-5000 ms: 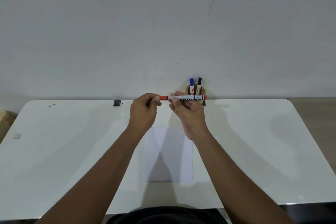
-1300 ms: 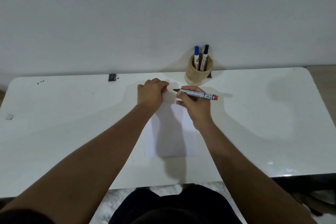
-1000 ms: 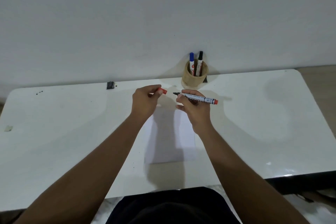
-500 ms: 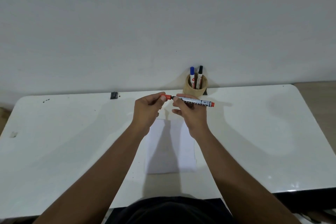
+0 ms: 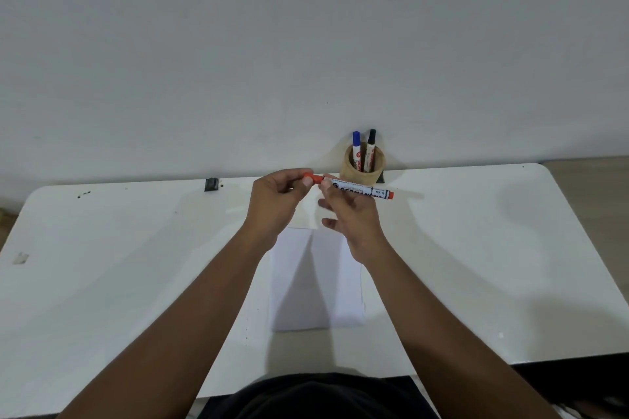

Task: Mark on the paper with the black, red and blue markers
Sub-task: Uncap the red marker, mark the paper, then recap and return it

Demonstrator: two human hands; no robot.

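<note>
Red marker, white barrel with black lettering and orange-red cap and end plug (image 5: 357, 190): held in the air above the far middle of the white table (image 5: 476, 248), long axis lying nearly level and running left to right, cap end to the left, plug end to the right and slightly nearer.

Right hand (image 5: 350, 214): grip closed on the barrel at its left half, fingers underneath and thumb on top; the barrel's right half stands free past the hand.

Left hand (image 5: 275, 201): grip pinched on the orange-red cap (image 5: 311, 178) at the marker's left end; whether the cap is fully seated on the barrel cannot be told.

Both hands meet on one line, so any parting or pressing of cap and barrel would, as a judgement, run along that left-right axis.

White sheet of paper (image 5: 316, 282): flat on the table, just near of both hands, long axis near to far, no marks visible on it.

Round tan wooden holder (image 5: 362, 168): far of the right hand, against the wall, well clear of the paper. Holds, upright, the blue-capped marker (image 5: 356, 146) on the left and the black-capped marker (image 5: 370, 148) on the right; the right hand is the nearer to both.
</note>
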